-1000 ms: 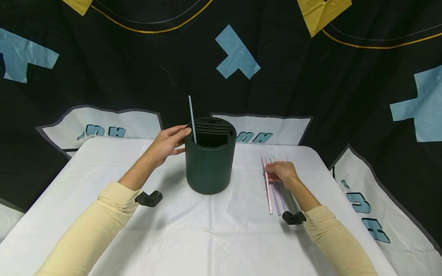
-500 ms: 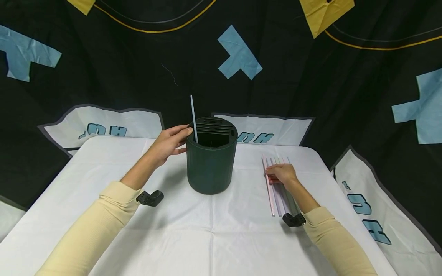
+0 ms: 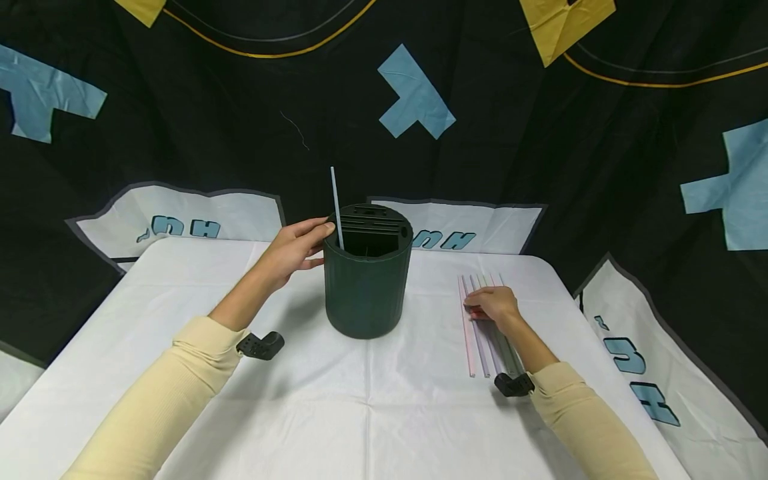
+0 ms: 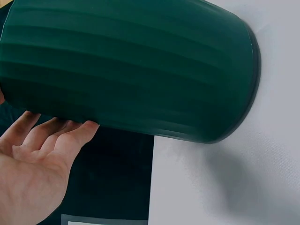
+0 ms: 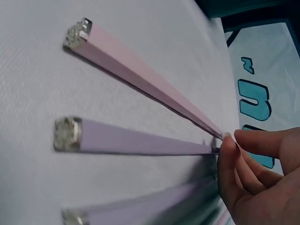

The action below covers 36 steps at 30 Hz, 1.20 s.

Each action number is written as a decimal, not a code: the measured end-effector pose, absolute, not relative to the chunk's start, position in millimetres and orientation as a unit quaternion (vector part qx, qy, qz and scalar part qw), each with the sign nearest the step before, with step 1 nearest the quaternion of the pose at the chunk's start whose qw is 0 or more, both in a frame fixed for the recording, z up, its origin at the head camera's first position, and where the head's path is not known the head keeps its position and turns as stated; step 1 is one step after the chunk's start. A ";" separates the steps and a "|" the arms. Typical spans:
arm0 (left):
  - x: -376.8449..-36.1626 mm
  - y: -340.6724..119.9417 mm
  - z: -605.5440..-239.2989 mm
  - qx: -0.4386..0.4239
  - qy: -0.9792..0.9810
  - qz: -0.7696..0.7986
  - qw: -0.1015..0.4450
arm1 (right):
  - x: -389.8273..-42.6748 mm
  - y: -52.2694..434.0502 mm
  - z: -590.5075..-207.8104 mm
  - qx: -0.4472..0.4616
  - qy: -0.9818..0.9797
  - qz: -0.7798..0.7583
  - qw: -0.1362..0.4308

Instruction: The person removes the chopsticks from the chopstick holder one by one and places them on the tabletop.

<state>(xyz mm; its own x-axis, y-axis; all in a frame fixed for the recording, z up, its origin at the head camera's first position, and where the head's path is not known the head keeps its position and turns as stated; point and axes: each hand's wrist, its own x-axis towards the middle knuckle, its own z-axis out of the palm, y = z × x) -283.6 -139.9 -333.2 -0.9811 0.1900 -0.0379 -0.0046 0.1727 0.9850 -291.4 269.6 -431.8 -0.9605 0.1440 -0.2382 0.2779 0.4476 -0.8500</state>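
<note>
A dark green cylindrical utensil holder (image 3: 366, 293) with a slotted top stands on the white table. My left hand (image 3: 294, 250) holds it at its left rim, thumb on the edge. In the left wrist view the fingers (image 4: 84, 133) lie against its side. One light blue stick (image 3: 336, 207) leans up out of the opening. My right hand (image 3: 495, 305) is over a row of slim pastel sticks. Its thumb and forefinger (image 5: 229, 154) come together at the far part of a pink stick (image 5: 136, 70) and a lavender stick (image 5: 140, 138); whether they pinch one is hidden.
More sticks lie side by side under my right hand, partly covered by it, such as another lavender stick (image 5: 122, 204). The white tablecloth (image 3: 324, 413) spreads around the holder. Behind the table hangs a black cloth (image 3: 240, 133) with blue and yellow shapes.
The pink stick, tilted under my right fingers before, now lies flat beside the others. My right hand has shifted slightly right. The left hand still holds the utensil holder in place.
</note>
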 end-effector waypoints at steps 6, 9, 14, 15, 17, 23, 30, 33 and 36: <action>-285.1 -139.6 -333.8 0.060 0.765 0.637 0.077 | -287.6 271.9 -409.7 0.097 0.852 -0.512 0.059; -285.4 -139.7 -333.3 0.061 0.764 0.638 0.076 | -287.3 266.6 -388.9 0.076 0.847 -0.524 0.058; -285.0 -139.5 -333.3 0.057 0.762 0.640 0.078 | -287.2 246.9 -346.0 0.047 0.837 -0.543 0.052; -284.9 -139.6 -333.4 0.056 0.762 0.640 0.078 | -286.9 241.3 -336.8 0.039 0.834 -0.548 0.050; -284.6 -139.6 -333.5 0.055 0.760 0.642 0.078 | -286.5 229.6 -319.0 0.027 0.832 -0.553 0.046; -284.1 -139.4 -333.5 0.056 0.757 0.646 0.078 | -285.1 191.6 -278.1 -0.018 0.835 -0.549 0.025; -284.0 -140.7 -333.8 0.059 0.761 0.642 0.075 | -282.8 144.1 -254.1 -0.073 0.822 -0.565 0.010; -283.6 -140.7 -333.6 0.060 0.760 0.643 0.074 | -282.4 125.4 -251.1 -0.090 0.814 -0.573 0.022; -283.0 -140.4 -333.1 0.061 0.759 0.644 0.074 | -282.9 108.7 -251.6 -0.101 0.805 -0.583 0.045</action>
<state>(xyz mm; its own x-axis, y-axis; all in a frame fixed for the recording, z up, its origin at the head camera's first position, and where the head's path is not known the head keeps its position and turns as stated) -283.0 -140.4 -333.1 -0.9814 0.1887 -0.0342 -0.0031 0.1625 0.9867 -282.9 108.7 -251.6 -0.9755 -0.2150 0.0463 -0.1111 0.2999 -0.9475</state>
